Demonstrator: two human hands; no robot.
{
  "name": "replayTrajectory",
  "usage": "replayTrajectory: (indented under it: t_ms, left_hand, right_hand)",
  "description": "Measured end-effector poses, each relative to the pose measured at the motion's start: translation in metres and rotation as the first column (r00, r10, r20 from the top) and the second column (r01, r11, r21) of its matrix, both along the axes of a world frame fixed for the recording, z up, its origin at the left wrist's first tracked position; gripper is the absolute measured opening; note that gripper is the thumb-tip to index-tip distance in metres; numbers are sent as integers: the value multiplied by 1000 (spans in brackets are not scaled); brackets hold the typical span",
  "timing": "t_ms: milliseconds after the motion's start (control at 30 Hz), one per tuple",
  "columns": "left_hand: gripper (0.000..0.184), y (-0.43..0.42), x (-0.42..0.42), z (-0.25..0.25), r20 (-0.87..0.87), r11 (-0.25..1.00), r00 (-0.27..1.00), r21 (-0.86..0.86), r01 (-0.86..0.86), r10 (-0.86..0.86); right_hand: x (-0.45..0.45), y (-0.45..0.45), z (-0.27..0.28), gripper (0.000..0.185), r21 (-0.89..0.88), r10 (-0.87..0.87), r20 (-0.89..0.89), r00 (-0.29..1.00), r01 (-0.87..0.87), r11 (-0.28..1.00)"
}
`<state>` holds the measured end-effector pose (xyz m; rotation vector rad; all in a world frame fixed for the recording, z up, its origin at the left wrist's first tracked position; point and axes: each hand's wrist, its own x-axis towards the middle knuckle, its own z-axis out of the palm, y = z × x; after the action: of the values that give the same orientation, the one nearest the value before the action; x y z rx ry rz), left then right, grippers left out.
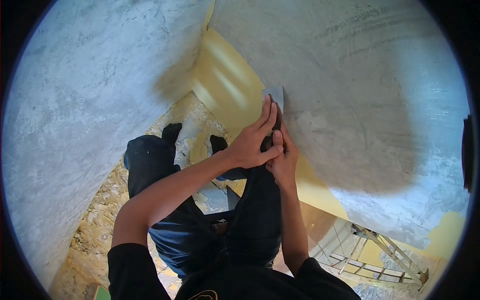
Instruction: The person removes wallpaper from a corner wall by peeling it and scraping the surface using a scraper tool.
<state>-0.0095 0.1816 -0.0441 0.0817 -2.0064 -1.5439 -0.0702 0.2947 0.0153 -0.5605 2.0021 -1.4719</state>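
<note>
A paint scraper with a flat metal blade and dark handle lies against the right wall, at the edge between yellow paint and bare grey surface. My right hand is closed around the lower handle. Higher up, my left hand grips the scraper too, its fingers stretched along the handle close to the blade and its thumb reaching across to my right hand. Part of the handle is hidden by the fingers. Yellow paint remains on the low part of the wall around the corner.
Peeled paint flakes cover the floor along the grey left wall. My dark-socked feet stand near the corner. A metal ladder shows at lower right, and a green object at lower left.
</note>
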Motion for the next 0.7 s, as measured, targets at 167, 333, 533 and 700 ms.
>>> replayTrajectory:
  t_ms: [167,333,533,700]
  left_hand:
    - [96,-5,0,6,27,992,1000,-127,1,2]
    - [97,-1,2,5,-3,998,1000,-62,-16,16]
    - [96,-8,-2,2,-10,1000,1000,-14,-9,9]
    - [96,0,6,14,37,995,999,-101,18,-14]
  right_hand:
    - [-3,0,-4,45,-58,-13,-52,999,10,998]
    - [6,-1,8,45,-5,-19,16,1000,19,1000]
    - [2,-4,5,46,16,-22,15,1000,21,1000]
    - [7,7,21,54,-35,9,-44,999,-10,999]
